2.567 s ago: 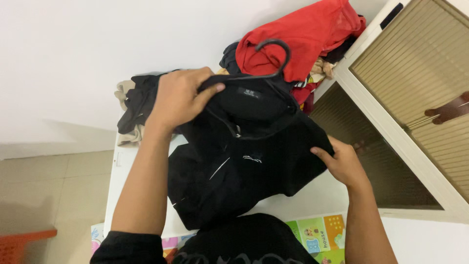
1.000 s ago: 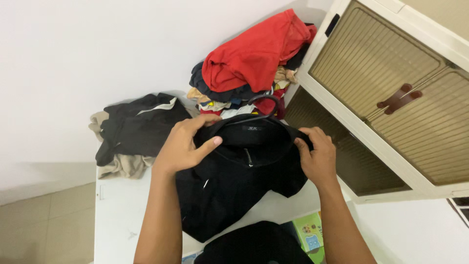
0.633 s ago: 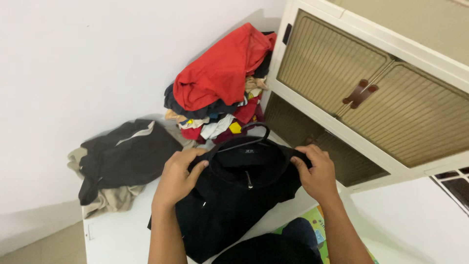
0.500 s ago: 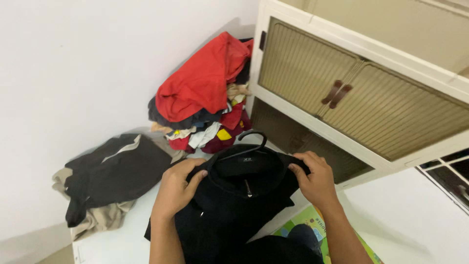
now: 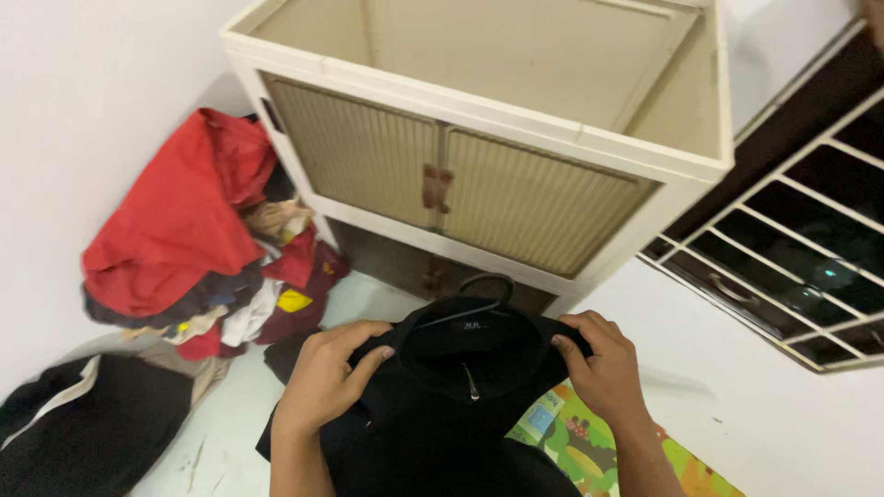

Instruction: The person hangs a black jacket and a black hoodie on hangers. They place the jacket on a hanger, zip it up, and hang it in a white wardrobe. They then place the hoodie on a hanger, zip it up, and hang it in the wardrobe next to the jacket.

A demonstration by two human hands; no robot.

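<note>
- Since the earlier frames the view has swung up and to the right: the cream cabinet (image 5: pixel 479 175) now fills the upper middle, and the black garment (image 5: pixel 460 387), which lay spread on the white surface, is lifted by its shoulders in front of it.
- Left hand (image 5: pixel 324 379) grips the garment's left shoulder, its fingers (image 5: pixel 373 354) curled over the cloth and pressed onto it.
- Right hand (image 5: pixel 603 368) grips the right shoulder the same way, fingers closed over the fabric edge.
- Black hanger (image 5: pixel 474 296) sits inside the collar; only its hook and a bit of its arm show above the neckline, just before the cabinet's lower edge.
- A short zip runs down from the collar at the garment's front.
- The cabinet has two ribbed double doors with brown handles at their meeting edge, an open top, and a darker panel below.
- Left of it, against the white wall (image 5: pixel 83 110), a pile of clothes (image 5: pixel 230 304) stands topped by a red garment (image 5: pixel 175 221).
- Lower left, a dark piece with a pale stripe (image 5: pixel 83 423) lies on the white bench (image 5: pixel 230 433).
- Right of the cabinet a dark window with a white grille (image 5: pixel 801 248) shows.
- A colourful play mat (image 5: pixel 589 446) peeks out beneath the right wrist.
</note>
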